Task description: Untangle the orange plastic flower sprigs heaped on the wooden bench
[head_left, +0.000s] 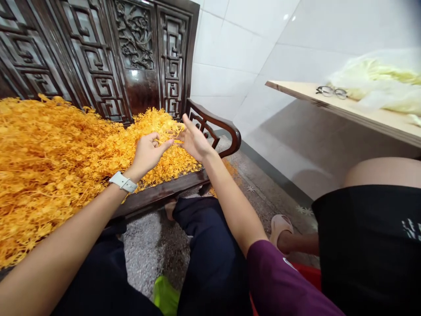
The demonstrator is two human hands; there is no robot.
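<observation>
Purple cloth of the sleeve (pixel 279 272) fills the lower right, beside dark trousers (pixel 210 250), the legs close to the bench (pixel 164 191), probably so both arms reach over its seat. Mid-frame, the left hand (pixel 147 153), a pale watch (pixel 123 181) at its wrist, has curled fingers and a thumb stretched toward the right hand (pixel 196 142), whose thumb stands well apart from its fingers. An orange sprig (pixel 174 131) sits between them, seemingly steadied from two sides; it blends into the pile (pixel 66 158) behind, so I cannot tell whether the left fingers pinch it. That pile covers the seat from left edge to centre, the carved back (pixel 142 90) likely containing it. Upper right, a board (pixel 296 91) carries glasses (pixel 332 91), presumably kept clear of the sprigs.
</observation>
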